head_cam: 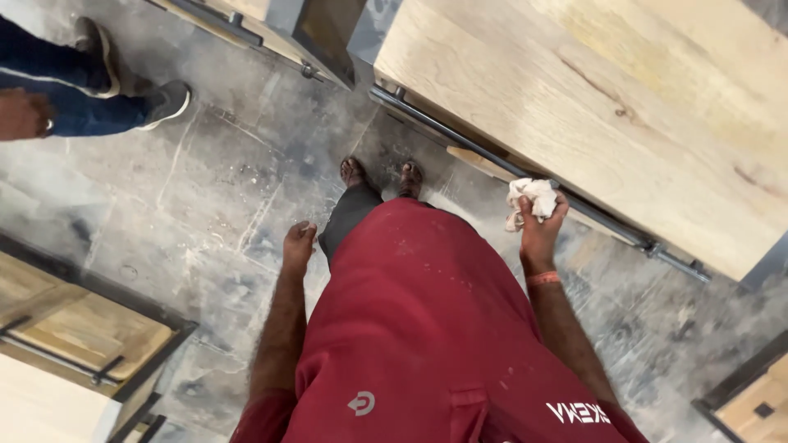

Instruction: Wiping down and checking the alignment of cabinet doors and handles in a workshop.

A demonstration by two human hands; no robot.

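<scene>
The right hand (pixel 542 234) has its fingers (pixel 559 207) closed around a crumpled white rag (pixel 532 197), held up at about one o'clock from the person's body, just beside the dark metal rail (pixel 525 172) that runs under the edge of the pale wooden desk (pixel 624 107). The left hand (pixel 297 244) hangs at about eleven o'clock, fingers loosely curled and holding nothing.

The likeliest trouble, as I judge it, lies with the bunched rag: a loose tail could snag on the rail or its brackets and pull free of the grip. The person's feet (pixel 382 174) look bare or in open sandals (hard to tell which) on a dusty stone floor (pixel 213 205), close to the metal frame, so a stubbed toe is possible. Another person's shoes (pixel 164 102) stand at ten o'clock, well apart.
</scene>
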